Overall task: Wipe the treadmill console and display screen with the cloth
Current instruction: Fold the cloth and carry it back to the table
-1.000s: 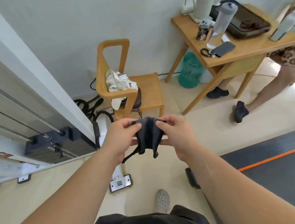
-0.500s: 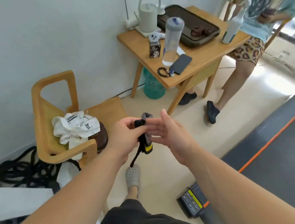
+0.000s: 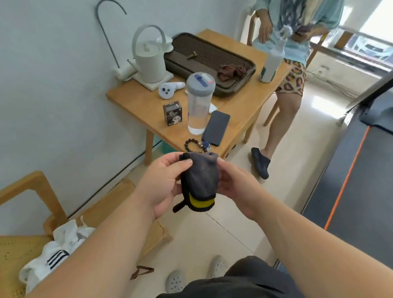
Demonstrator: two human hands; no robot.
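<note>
Left hand and right hand are recorded bare, as are left forearm and right forearm up to the frame edge. A creased black garment is worn on the lower body. Pale grey shoes with round holes over the toes are worn: left clog, right clog.

Matt dark fabric cloth (yellow band); smooth pale wood table; glossy black phone

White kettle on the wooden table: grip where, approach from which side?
Probably the top of the arched handle, from straight above: it loops high over the lid with open space under it. The kettle itself is wide and smooth, and the dark tray sits tight beside it.
</note>
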